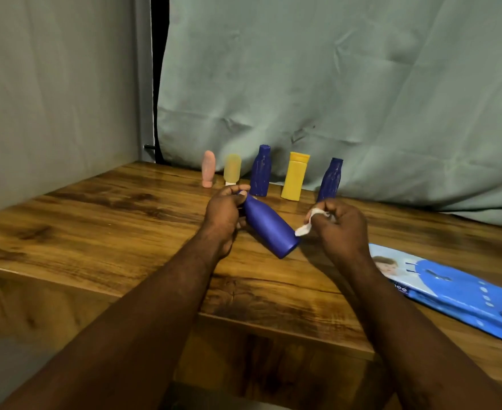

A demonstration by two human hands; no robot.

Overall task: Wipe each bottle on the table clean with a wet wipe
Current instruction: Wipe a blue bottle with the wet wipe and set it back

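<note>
Reaching over the near edge of the wooden table, two bare forearms meet at mid-table. A blue pack of wipes lies flat at 4 o'clock of them, its right corner cut off by the frame. Bare wood runs out toward 9 o'clock. The left hand grips the neck end of a blue bottle, fingers hiding the cap. The bottle is tilted with its base toward 5 o'clock; whether the base touches the wood cannot be told. At its 3 o'clock the right hand pinches a crumpled white wet wipe, its loose end touching the base rim. Along the far edge at 12 o'clock stand a pink tube, pale yellow tube, dark blue bottle, yellow bottle and second dark blue bottle, whose foot is hidden behind the right hand. Grey-green cloth hangs behind.
</note>
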